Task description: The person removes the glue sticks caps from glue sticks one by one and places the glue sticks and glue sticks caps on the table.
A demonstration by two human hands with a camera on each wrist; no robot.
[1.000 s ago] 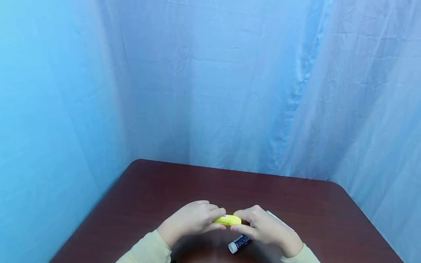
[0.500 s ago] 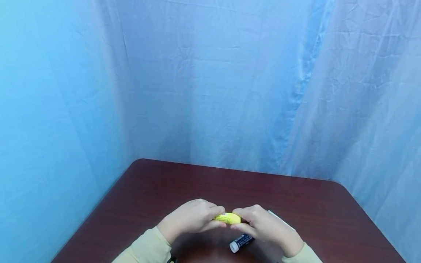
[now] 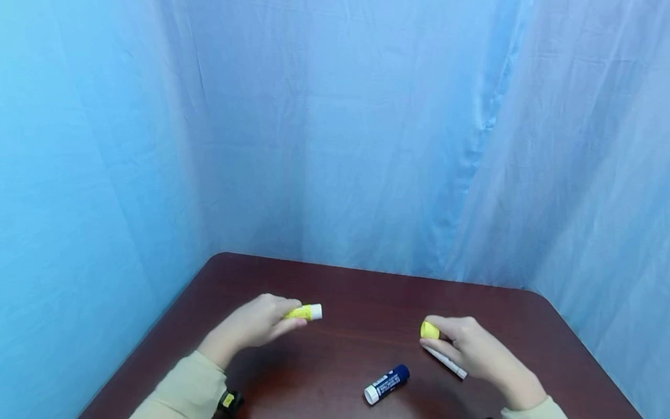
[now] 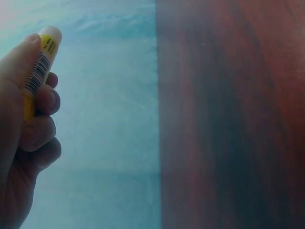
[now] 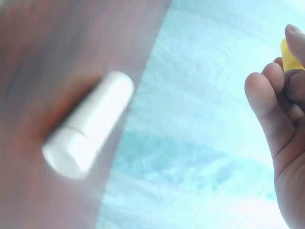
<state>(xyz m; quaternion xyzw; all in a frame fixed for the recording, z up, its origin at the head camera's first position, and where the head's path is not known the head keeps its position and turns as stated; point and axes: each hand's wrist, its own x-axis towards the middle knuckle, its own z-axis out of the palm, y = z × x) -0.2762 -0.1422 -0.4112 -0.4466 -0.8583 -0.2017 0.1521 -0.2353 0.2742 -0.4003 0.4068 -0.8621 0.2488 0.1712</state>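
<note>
My left hand (image 3: 253, 323) grips a yellow glue stick (image 4: 40, 71), thumb along its barcode label. Its white end sticks out past the fingertips in the head view. Over on the right, my right hand (image 3: 478, 352) pinches the stick's yellow cap (image 3: 430, 330) between thumb and fingers. The two hands are well apart, both above the tabletop. Below the right hand lies a slim white tube (image 3: 445, 362) with small print, partly covered by that hand in the head view. A dark blue glue stick (image 3: 387, 384) with a white end lies between the hands, nearer the front.
The dark reddish-brown table (image 3: 335, 291) has rounded far corners. Pale blue curtains (image 3: 366, 145) hang behind it and at both sides. A black strap device (image 3: 229, 401) shows by the left sleeve.
The yellow cap has come off the glue stick. My left hand has moved left and away with the stick, my right hand to the right with the cap, uncovering the blue glue stick.
</note>
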